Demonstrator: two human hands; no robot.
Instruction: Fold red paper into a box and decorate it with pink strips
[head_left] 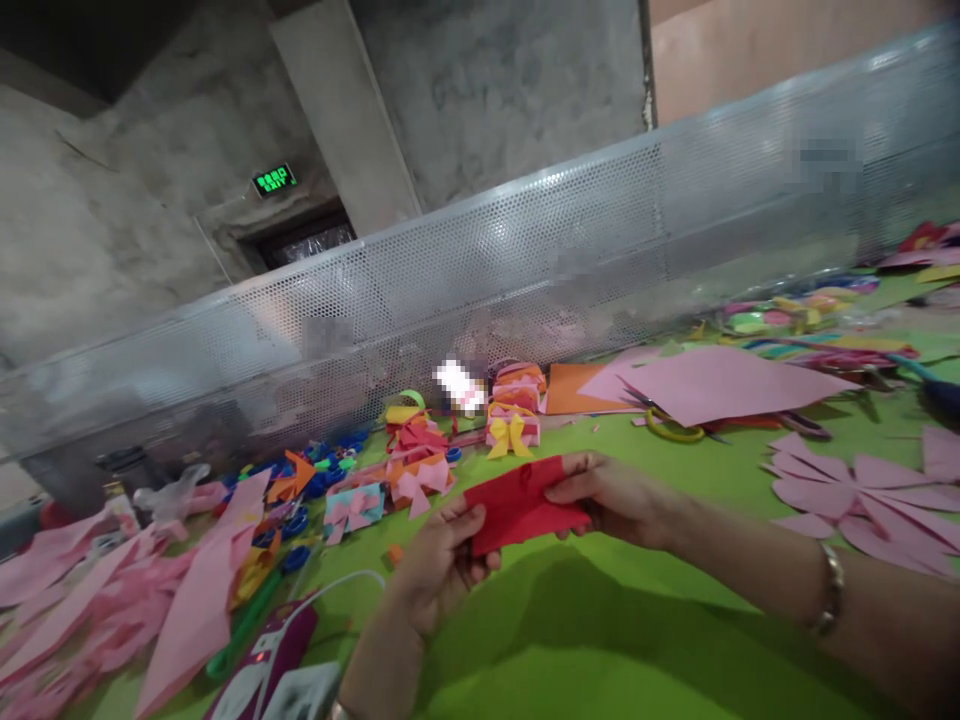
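Note:
A piece of red paper (525, 505), roughly rectangular with a small crease or cut at its top edge, is stretched between my two hands above the green table. My left hand (446, 555) pinches its left end, thumb on top and fingers curled beneath. At the right end, my right hand (604, 495) grips it with the thumb over the upper face and fingers behind. Just beyond the paper stand small paper pieces with bows, among them one with a yellow bow (511, 436) and a blue one with a pink bow (354, 510).
Pink paper strips (202, 580) and a purple power strip (281, 650) with a white cable lie left. Yellow-handled scissors (671, 425) rest partly under a pink sheet (735, 380). Cut pink petals (862, 495) lie right. A perforated metal panel (487, 260) runs along the back.

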